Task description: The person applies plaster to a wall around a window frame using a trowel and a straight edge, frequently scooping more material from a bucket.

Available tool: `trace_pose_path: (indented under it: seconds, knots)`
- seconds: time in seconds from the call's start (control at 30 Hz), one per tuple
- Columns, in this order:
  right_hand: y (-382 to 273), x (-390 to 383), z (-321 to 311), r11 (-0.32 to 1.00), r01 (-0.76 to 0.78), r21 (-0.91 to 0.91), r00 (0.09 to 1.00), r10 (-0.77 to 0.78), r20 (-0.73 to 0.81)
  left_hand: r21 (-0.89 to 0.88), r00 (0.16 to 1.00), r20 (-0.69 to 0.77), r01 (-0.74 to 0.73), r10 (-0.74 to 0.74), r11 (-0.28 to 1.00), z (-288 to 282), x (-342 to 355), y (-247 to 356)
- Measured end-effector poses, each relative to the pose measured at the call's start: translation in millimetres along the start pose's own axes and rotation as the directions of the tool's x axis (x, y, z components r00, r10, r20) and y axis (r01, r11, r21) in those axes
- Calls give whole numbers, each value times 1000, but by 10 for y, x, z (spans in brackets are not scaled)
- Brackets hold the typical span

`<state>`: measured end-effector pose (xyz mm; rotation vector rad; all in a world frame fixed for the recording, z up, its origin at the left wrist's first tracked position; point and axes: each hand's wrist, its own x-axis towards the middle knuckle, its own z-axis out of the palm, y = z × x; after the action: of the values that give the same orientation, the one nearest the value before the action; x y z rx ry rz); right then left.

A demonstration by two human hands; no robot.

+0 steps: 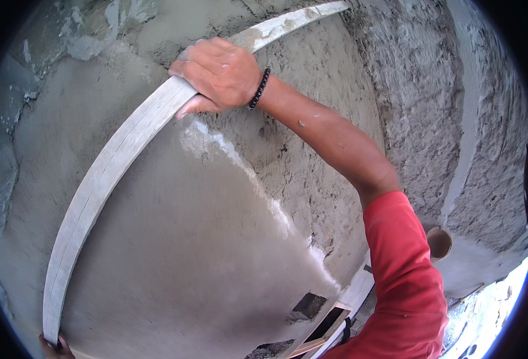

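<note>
A long, pale wooden straightedge (105,167) lies along a grey plastered wall (186,239) and looks bent by the lens. Near its upper part my right hand (222,75) grips it, fingers over the far edge and thumb under the near one. That wrist wears a black beaded band (259,88), and the arm comes in from a red sleeve (404,269). At the lower left, my left hand (56,347) is closed about the board's bottom end; most of it is cut off by the picture's edge. Wet mortar clings to the board's upper end.
Rough plaster (419,96) covers the right side, crossed by a smoother strip (464,119). A whitish streak (240,161) runs diagonally down the wall. Lower down are a dark square recess (309,307) and a wooden frame (312,346). A round brown pipe end (438,242) shows beyond my sleeve.
</note>
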<state>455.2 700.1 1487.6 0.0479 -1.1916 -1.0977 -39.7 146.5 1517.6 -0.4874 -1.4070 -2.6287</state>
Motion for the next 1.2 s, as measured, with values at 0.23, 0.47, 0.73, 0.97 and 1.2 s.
trace_pose_path:
  seconds: [0.23,0.47,0.73,0.97,1.2]
  knots:
    - [165,46,60,1000,-6,-25,998,8,60,6,996,92,-6,6,1000,110,94,93]
    - [204,90,87,1000,10,-30,1000,-11,-4,19,995,95,-13,11,1000,-79,432,85]
    - [304,153,159,999,16,-33,999,-15,30,-2,996,79,-30,30,1000,72,208,130]
    - [377,258,200,998,56,-9,998,-56,-24,16,997,72,-26,24,1000,104,238,122]
    - [446,289,242,998,51,-25,999,-52,-17,-12,999,8,-46,46,999,237,49,173]
